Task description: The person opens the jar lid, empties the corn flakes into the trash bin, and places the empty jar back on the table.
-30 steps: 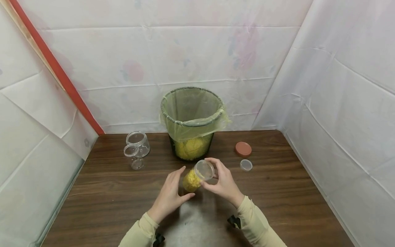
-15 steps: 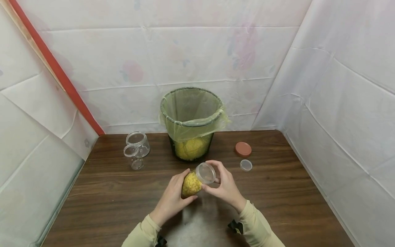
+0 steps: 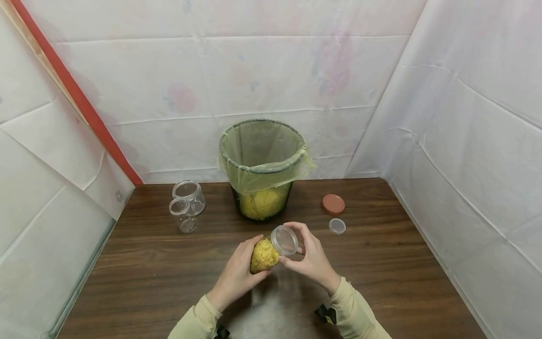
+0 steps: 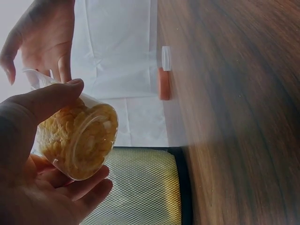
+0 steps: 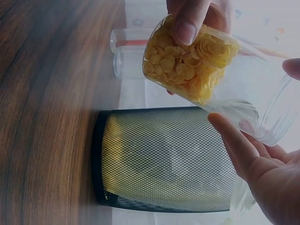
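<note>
A clear jar [image 3: 267,255] partly filled with yellow flakes, which look like cereal, is tilted in the air above the table, its mouth end towards the right. My left hand [image 3: 237,272] grips the jar's lower part, thumb on one side and fingers on the other. At the clear rim end, my right hand [image 3: 311,259] holds the jar between thumb and fingers. In the right wrist view the flakes [image 5: 187,61] lie towards the base, with the rim end see-through. Whether a clear lid covers the mouth, I cannot tell.
Behind the hands stands a mesh bin [image 3: 262,200] with a yellowish liner. Two clear jars [image 3: 195,200] stand at the back left. A reddish lid [image 3: 333,204] and a small clear lid [image 3: 337,226] lie at the right on the wooden table [image 3: 139,282]. White sheeting [image 3: 271,70] surrounds it.
The left hand has closed in around the jar's lower part, having been apart from it a second ago. The jar has tilted further and shifted slightly towards me, the right hand moving with it.
</note>
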The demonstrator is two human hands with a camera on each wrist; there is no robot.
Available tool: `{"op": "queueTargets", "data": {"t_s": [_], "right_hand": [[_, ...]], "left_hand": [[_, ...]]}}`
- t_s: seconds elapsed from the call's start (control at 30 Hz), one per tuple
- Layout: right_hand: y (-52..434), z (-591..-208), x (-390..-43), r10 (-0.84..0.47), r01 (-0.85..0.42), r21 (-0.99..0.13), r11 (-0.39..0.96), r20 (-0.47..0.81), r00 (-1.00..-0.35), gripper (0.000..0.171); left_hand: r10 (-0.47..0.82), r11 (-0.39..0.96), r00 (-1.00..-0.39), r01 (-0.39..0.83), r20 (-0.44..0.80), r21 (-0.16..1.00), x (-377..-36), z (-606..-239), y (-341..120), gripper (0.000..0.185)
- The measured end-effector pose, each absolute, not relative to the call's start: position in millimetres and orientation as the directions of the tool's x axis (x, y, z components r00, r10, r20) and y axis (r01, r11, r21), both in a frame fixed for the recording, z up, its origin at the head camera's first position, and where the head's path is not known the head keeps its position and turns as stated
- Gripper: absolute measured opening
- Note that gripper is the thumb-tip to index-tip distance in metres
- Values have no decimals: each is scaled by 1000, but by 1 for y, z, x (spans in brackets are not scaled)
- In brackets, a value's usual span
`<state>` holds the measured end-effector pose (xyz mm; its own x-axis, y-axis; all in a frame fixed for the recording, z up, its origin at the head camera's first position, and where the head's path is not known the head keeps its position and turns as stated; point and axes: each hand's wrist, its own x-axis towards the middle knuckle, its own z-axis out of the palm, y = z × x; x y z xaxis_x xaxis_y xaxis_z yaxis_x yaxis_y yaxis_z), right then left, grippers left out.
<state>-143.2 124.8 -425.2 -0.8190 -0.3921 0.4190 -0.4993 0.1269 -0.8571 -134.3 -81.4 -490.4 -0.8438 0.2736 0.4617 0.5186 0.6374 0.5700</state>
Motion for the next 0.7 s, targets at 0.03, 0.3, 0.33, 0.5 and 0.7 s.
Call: {"op": "queueTargets", "data": {"t_s": [0.03, 0.3, 0.33, 0.5, 0.7], "right_hand": [[125, -425, -143, -393, -502, -855, 127, 421, -817, 64], [126, -438, -149, -387, -485, -862, 150, 400, -831, 66], [126, -438, -149, -382, -492, -856, 160, 406, -830, 65], [123, -419, -144, -335, -543, -804, 242, 456, -824, 57], [122, -435, -154, -285, -569, -737, 365, 494, -822, 49]], "left_hand": [[274, 637, -844, 518, 461, 571, -134, -490, -81, 83], [247, 631, -848, 508, 468, 587, -133, -490, -81, 81], [241, 631, -848, 507, 473, 587, -133, -490, -81, 80], [214, 651, -827, 518, 521, 555, -134, -491, -82, 80], [190, 690, -786, 533, 588, 489, -135, -490, -83, 81]]}}
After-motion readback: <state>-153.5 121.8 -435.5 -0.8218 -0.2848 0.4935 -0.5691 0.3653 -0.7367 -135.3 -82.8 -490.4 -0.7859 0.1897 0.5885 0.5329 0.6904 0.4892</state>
